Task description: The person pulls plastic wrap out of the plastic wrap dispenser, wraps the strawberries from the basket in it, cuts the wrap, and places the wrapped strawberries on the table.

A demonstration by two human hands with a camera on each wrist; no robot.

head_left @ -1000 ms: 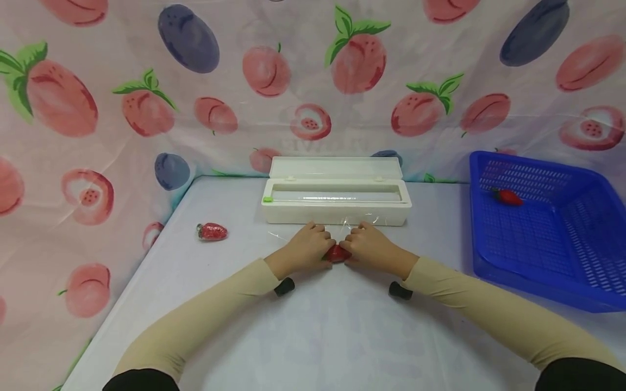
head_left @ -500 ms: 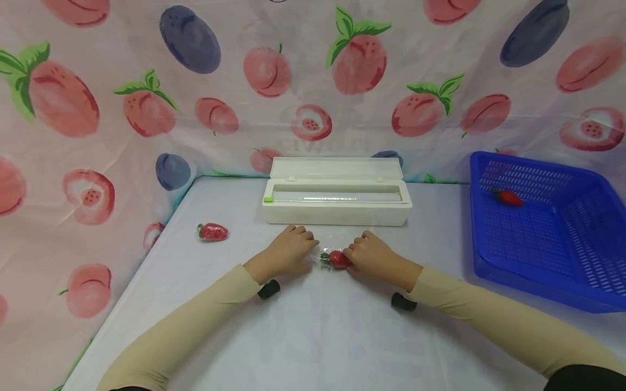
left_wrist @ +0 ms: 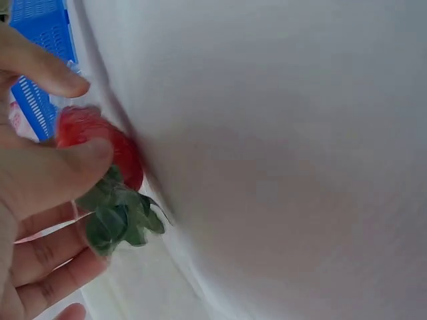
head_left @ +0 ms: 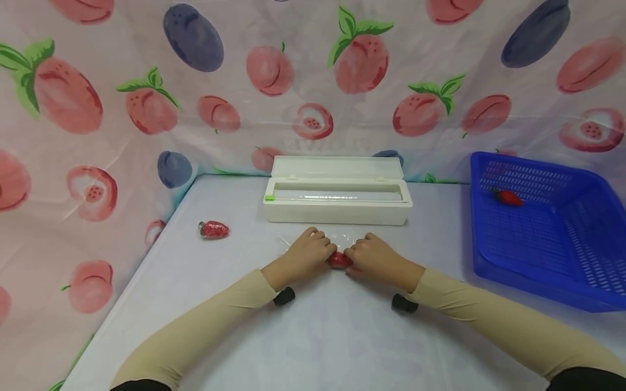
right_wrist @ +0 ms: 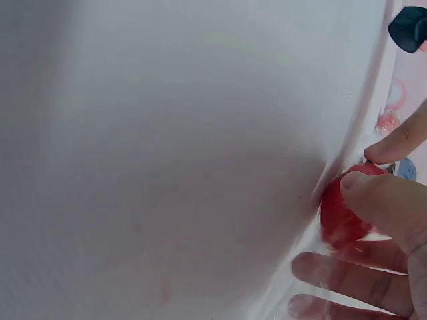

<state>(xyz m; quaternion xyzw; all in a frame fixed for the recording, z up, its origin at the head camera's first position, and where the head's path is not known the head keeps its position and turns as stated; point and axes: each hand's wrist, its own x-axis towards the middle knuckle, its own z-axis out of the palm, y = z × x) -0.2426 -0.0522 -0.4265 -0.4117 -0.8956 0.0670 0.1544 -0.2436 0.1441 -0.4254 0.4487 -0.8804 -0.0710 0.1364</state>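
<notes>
A red strawberry (head_left: pixel 338 260) lies on the white cloth between both hands, with clear plastic wrap (head_left: pixel 342 239) around and behind it. My left hand (head_left: pixel 309 252) grips its leafy end; in the left wrist view the thumb lies over the strawberry (left_wrist: pixel 127 157) and green leaves show below. From the other side my right hand (head_left: pixel 379 260) holds the strawberry, its thumb on the red flesh (right_wrist: pixel 343 213) and its fingers behind the film. How tightly the film sits cannot be seen. Behind the hands stands a white cling film box (head_left: pixel 337 213), lid up, roll inside.
At the left of the table lies another strawberry (head_left: pixel 214 230), shiny as if wrapped in film. A blue plastic basket (head_left: pixel 543 288) stands at the right, holding one strawberry (head_left: pixel 508 197). A fruit-print cloth (head_left: pixel 362 119) hangs behind the table.
My left hand moved away to the left, uncovering the strawberry's leaves, then came back against it. The right hand stayed at the strawberry, shifting slightly.
</notes>
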